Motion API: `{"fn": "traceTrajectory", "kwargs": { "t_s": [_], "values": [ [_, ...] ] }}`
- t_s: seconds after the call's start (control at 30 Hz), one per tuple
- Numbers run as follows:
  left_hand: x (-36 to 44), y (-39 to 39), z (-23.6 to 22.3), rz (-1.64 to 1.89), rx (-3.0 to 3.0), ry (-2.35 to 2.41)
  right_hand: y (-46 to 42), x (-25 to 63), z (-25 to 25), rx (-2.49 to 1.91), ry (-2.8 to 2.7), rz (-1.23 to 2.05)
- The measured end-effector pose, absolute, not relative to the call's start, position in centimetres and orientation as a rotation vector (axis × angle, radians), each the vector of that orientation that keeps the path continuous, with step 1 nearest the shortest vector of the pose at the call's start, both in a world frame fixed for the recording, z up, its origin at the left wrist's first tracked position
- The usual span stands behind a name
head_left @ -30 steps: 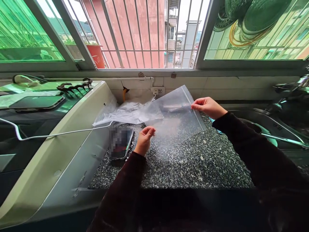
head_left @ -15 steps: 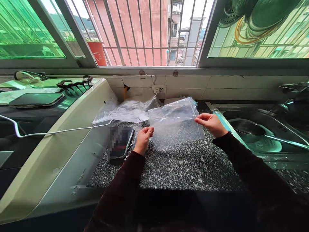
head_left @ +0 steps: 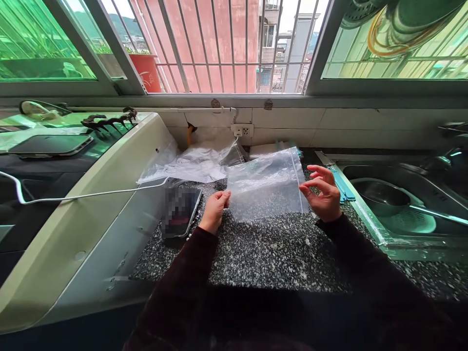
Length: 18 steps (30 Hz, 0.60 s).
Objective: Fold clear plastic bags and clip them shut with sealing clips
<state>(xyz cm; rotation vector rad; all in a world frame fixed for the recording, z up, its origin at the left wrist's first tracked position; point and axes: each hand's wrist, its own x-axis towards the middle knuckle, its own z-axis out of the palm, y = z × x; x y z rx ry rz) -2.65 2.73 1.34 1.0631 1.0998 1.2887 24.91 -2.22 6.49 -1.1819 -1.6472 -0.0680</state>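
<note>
I hold a clear zip-top plastic bag (head_left: 265, 187) just above the speckled granite counter (head_left: 278, 253). My left hand (head_left: 215, 210) pinches the bag's left lower corner with closed fingers. At the bag's right edge, beside the zip strip, is my right hand (head_left: 323, 195); thumb and forefinger touch the plastic while the other fingers are spread. The bag looks empty. A phone (head_left: 181, 212) lies on the counter just left of my left hand.
Crumpled clear plastic bags (head_left: 193, 165) lie by the back wall under a wall socket (head_left: 242, 130). A steel sink (head_left: 398, 204) with a bowl is at the right. A white cable (head_left: 84, 196) crosses a sloped pale appliance (head_left: 95, 204) at the left.
My right hand has come down and nearer along the bag's right edge, and its fingers have spread. The bag has lowered toward the counter. My left hand has hardly moved.
</note>
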Motion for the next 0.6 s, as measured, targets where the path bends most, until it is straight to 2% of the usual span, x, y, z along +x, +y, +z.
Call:
{"fn": "traceTrajectory", "kwargs": {
  "t_s": [0.3,0.6],
  "values": [
    [-2.8,2.7,1.6,1.301,1.097,1.186,-2.9,24.9,6.7,-1.095,-1.789,-0.218],
    [-2.7,2.0,1.7,1.475,1.678,1.495,-2.1,24.9,5.5,-0.847,-1.706,-0.278]
  ]
}}
